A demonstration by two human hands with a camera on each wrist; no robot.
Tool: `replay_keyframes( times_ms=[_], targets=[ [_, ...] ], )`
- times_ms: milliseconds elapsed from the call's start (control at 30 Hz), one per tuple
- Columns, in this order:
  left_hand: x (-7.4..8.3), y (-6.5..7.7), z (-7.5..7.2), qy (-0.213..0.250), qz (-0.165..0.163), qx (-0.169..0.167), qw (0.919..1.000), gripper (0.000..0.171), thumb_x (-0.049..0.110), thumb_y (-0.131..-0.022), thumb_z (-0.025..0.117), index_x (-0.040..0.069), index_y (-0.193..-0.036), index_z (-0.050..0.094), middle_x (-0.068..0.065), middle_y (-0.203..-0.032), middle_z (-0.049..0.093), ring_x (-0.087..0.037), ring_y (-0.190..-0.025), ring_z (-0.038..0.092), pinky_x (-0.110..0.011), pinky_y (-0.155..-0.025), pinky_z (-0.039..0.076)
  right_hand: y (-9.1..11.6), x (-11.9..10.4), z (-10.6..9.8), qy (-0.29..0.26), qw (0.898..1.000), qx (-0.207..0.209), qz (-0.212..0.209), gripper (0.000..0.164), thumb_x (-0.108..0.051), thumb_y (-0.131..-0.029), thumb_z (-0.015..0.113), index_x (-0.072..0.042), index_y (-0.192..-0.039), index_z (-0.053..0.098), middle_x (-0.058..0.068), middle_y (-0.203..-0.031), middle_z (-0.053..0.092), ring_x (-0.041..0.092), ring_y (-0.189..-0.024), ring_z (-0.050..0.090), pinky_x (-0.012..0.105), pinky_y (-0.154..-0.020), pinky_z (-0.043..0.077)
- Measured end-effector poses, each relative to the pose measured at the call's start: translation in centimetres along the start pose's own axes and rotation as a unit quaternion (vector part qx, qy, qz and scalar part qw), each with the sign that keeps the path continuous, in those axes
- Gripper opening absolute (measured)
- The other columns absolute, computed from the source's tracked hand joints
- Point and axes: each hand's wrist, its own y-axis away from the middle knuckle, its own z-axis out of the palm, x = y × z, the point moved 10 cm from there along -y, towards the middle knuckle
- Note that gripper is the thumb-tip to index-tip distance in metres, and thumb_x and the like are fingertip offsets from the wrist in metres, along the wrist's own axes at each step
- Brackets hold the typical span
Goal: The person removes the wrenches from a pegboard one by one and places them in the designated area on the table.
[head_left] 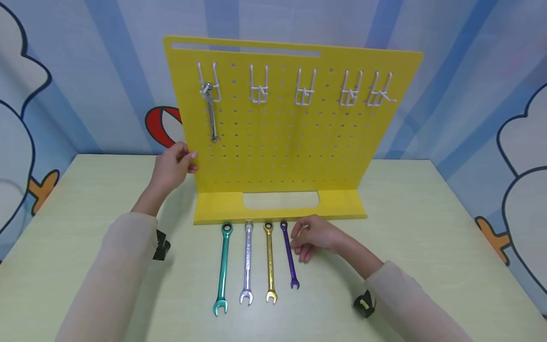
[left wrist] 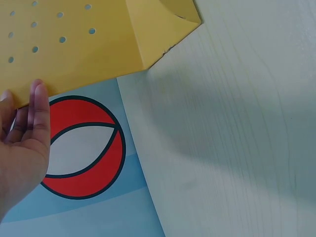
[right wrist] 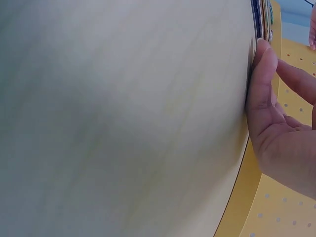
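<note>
My left hand holds the left edge of a yellow pegboard, also seen in the left wrist view, where the fingers lie at the board's edge. My right hand is low over the table beside a purple combination wrench, its fingers bent loosely near the shaft. Left of that wrench lie a gold wrench, a silver-lilac wrench and a teal wrench, all with ring ends toward the board. A chrome wrench hangs from the leftmost hook.
White hooks, among them one hook left of centre and another at the far right, line the board's upper part. The board's foot stands on the pale table. Behind is a blue striped backdrop.
</note>
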Motion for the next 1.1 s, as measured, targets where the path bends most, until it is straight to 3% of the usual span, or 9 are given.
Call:
replay_keyframes(
  times_ms=[700, 1100],
  targets=[
    [0.0, 0.0, 0.0, 0.002, 0.001, -0.001, 1.0, 0.028, 0.024, -0.096, 0.044, -0.003, -0.101, 0.045, -0.02, -0.096, 0.058, -0.028, -0.083, 0.062, -0.04, -0.079, 0.052, 0.6, -0.6, 1.1, 0.034, 0.999, -0.033, -0.005, 0.011, -0.002, -0.086, 0.06, 0.006, -0.088, 0.053, 0.019, -0.072, 0.064, 0.028, -0.059, 0.064, 0.038, -0.054, 0.055],
    [0.1, 0.0, 0.0, 0.0, 0.002, -0.001, 1.0, 0.027, 0.023, -0.096, 0.045, -0.003, -0.102, 0.045, -0.02, -0.096, 0.058, -0.028, -0.083, 0.062, -0.04, -0.079, 0.052, -0.5, -3.5, 1.1, 0.03, 0.998, -0.04, -0.042, 0.009, -0.001, -0.087, 0.058, 0.005, -0.092, 0.055, 0.021, -0.081, 0.064, 0.027, -0.062, 0.064, 0.04, -0.058, 0.055]
  ],
)
